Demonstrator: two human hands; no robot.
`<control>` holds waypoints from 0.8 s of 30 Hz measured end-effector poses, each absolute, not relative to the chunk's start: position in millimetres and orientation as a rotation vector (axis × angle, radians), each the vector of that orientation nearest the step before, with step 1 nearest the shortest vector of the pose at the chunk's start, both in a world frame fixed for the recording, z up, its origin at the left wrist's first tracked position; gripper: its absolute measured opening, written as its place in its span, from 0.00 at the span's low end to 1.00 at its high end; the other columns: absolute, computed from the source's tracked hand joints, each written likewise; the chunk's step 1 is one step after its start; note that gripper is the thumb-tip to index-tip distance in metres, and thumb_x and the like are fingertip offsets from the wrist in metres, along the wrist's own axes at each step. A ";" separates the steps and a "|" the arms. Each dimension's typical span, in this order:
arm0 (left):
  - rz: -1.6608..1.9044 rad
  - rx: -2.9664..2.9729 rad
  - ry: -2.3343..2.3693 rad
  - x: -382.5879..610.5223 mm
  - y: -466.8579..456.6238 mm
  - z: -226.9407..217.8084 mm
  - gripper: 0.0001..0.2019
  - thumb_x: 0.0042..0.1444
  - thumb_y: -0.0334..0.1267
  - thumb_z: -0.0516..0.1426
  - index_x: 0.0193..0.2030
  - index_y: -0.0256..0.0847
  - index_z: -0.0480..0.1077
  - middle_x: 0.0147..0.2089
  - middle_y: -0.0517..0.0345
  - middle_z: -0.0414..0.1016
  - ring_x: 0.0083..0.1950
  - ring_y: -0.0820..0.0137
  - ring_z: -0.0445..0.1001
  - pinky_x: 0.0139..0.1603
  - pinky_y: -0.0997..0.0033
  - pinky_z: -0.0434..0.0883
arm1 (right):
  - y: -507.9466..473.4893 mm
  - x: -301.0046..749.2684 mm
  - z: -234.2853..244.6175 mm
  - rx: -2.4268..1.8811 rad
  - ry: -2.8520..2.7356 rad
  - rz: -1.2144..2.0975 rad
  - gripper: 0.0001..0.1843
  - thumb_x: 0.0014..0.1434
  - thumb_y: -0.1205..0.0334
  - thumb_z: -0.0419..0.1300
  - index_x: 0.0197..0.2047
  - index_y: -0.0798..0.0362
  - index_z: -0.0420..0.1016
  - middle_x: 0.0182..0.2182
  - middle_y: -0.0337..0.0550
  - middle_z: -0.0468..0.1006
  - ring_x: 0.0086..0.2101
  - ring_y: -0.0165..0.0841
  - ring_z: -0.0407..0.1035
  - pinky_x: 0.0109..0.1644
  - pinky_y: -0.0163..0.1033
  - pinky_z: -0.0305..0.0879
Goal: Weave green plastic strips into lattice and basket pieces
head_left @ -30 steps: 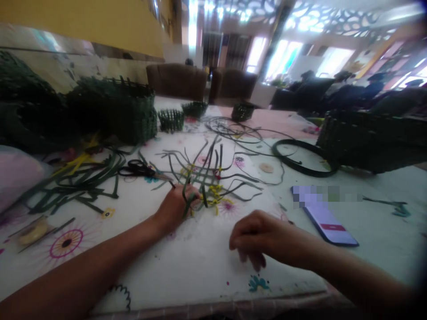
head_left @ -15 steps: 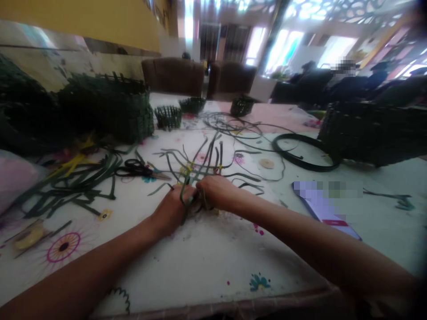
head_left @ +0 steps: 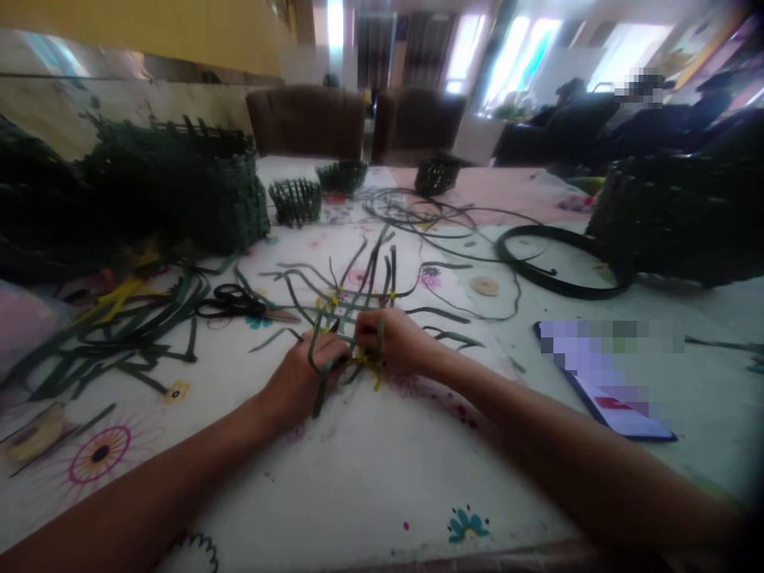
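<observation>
**Both hands closed on the green strip weave at mid-table**

On my feed from the head camera, the far left of the table showed a bundle of loose green strips point(head_left: 119, 338) on the floral tablecloth point(head_left: 364, 493), with black-handled scissors point(head_left: 235, 302) lying just beside it. Behind them stood a tall woven green basket point(head_left: 196, 191) and a small woven green ring point(head_left: 294, 201). Next came the left hand point(head_left: 303, 382), its fingers curled and closed around strips at the near edge of the green strip weave point(head_left: 358, 306). The weave lay flat on the cloth at the middle of the table, its long ends fanning away from me, with yellow ties point(head_left: 327, 306) at some crossings. The right hand point(head_left: 391, 342) sat just beside the left, bent over the same weave and gripping its strips. Further right lay a green hoop point(head_left: 561, 269), a phone point(head_left: 621, 414) with a pixelated screen, and a large woven basket point(head_left: 674, 215).
</observation>
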State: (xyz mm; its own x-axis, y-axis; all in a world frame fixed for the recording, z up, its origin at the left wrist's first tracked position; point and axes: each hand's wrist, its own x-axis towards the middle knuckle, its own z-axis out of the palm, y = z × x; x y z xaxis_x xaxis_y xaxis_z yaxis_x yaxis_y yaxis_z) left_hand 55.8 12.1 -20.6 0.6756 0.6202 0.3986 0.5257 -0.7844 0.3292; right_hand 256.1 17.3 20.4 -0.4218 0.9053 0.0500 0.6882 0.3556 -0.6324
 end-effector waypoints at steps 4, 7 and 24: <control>0.755 2.744 0.976 57.4 11.1 -23.3 0.04 0.61 0.32 0.55 0.40 0.41 0.71 0.36 0.58 0.73 0.38 0.68 0.69 0.41 0.68 0.65 | 14.2 259.9 26.3 -1.428 -2.214 0.745 0.11 0.55 0.74 0.54 0.23 0.55 0.61 0.20 0.33 0.61 0.24 0.25 0.51 0.29 0.33 0.46; 0.773 2.759 0.976 60.0 10.8 -22.6 0.03 0.61 0.34 0.56 0.37 0.41 0.70 0.33 0.59 0.72 0.36 0.69 0.69 0.40 0.68 0.65 | 13.1 261.6 27.6 -1.490 -2.170 0.811 0.14 0.58 0.71 0.53 0.21 0.55 0.62 0.19 0.34 0.61 0.24 0.25 0.52 0.29 0.33 0.47; 0.857 2.817 1.017 64.1 9.1 -25.7 0.02 0.61 0.33 0.55 0.36 0.40 0.66 0.33 0.58 0.71 0.35 0.68 0.68 0.40 0.66 0.65 | 8.5 253.9 24.4 -1.413 -2.494 0.537 0.07 0.58 0.70 0.56 0.30 0.58 0.73 0.32 0.43 0.70 0.27 0.25 0.58 0.31 0.34 0.50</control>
State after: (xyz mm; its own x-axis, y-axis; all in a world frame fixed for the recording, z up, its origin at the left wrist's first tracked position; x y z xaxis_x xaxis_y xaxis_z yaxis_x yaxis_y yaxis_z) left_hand 64.1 9.1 -25.7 0.6355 0.5977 0.4888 0.5833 -0.7864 0.2032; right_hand 253.9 8.5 24.4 -0.5114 0.8592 0.0146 0.7770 0.4696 -0.4193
